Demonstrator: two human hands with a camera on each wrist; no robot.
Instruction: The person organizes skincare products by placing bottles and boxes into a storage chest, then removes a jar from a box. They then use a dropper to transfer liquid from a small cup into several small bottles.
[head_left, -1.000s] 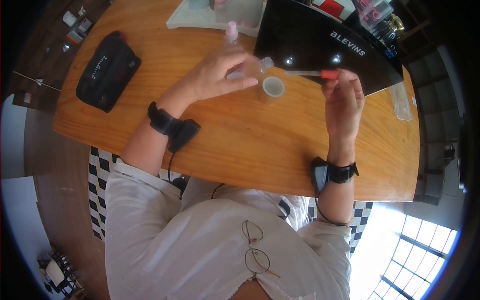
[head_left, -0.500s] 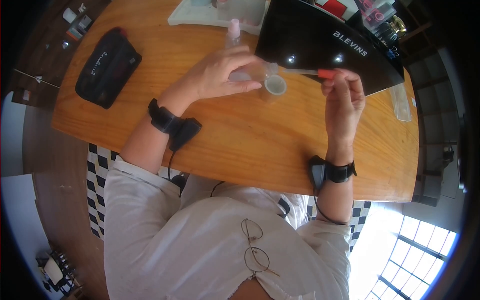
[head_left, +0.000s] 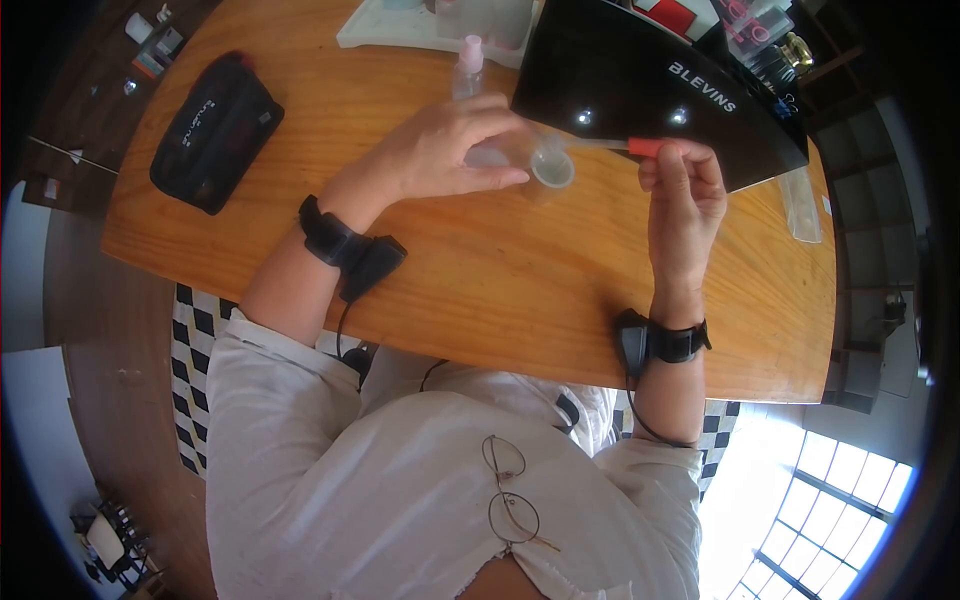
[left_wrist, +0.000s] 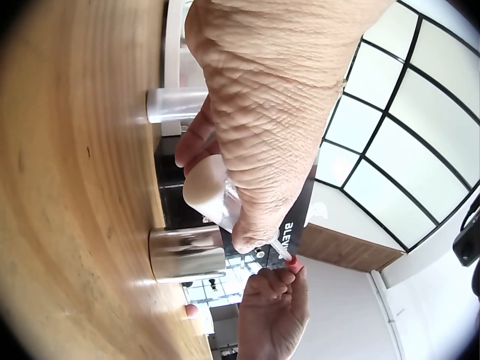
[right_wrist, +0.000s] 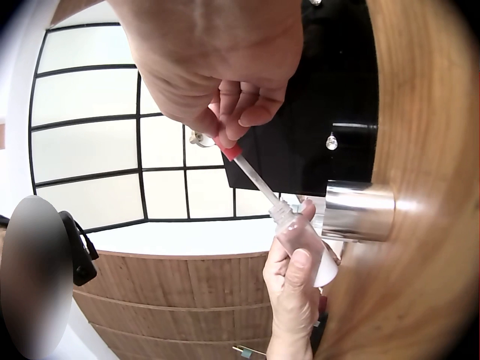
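My left hand (head_left: 445, 150) grips a small clear bottle (right_wrist: 306, 244), tilted with its neck toward the right hand. Whitish liquid shows inside, near the base. Between right thumb and fingers I pinch the red bulb (head_left: 645, 147) of a dropper (right_wrist: 257, 178). That right hand (head_left: 688, 205) is raised above the table. The dropper's pale tube slants into the bottle's mouth in the right wrist view. Below the bottle neck stands a shiny metal cup (left_wrist: 187, 255), partly overlapped by the bottle in the head view.
A pink-capped bottle (head_left: 467, 75) stands behind the left hand, near a white tray (head_left: 370, 33). The black BLEVINS box (head_left: 600, 80) lies behind the right hand. At left is a black pouch (head_left: 215, 135); at far right, a clear plastic bag (head_left: 800, 205).
My left hand has moved slightly right, bringing the bottle's neck over the cup to the dropper. The right hand has shifted slightly left, and the gap between tube and bottle mouth has closed.
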